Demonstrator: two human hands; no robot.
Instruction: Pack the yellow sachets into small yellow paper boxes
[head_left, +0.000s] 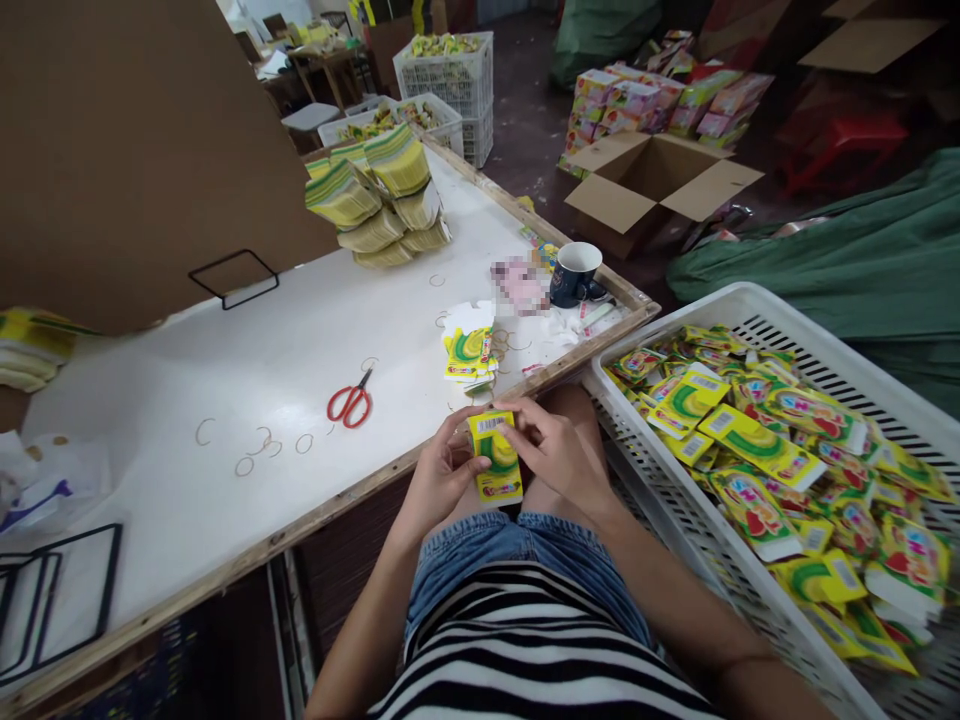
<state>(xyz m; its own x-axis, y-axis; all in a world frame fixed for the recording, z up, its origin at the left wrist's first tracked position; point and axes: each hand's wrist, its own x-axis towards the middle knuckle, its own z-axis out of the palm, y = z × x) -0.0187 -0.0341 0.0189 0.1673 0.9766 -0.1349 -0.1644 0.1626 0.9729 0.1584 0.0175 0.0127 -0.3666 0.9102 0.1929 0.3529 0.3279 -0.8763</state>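
Over my lap, just off the table's front edge, both hands grip one small yellow and green printed carton (498,462). My left hand (444,468) pinches its left side, thumb on the printed face. At the upper right, my right hand (553,448) has its thumb near the barcode end; those fingers are partly hidden behind the carton. On the white table (180,400) just beyond lies a small pile of similar flat cartons (472,345). Red-handled scissors (351,402) rest to the left of that pile, with several rubber bands (270,443) scattered around.
To my right a white plastic crate (739,300) holds many yellow cartons. A dark mug (576,272) stands at the table's right corner. Bundled carton stacks (390,200) sit at the back. An open cardboard box (660,185) is on the floor; black wire frames (234,280) stand on the table.
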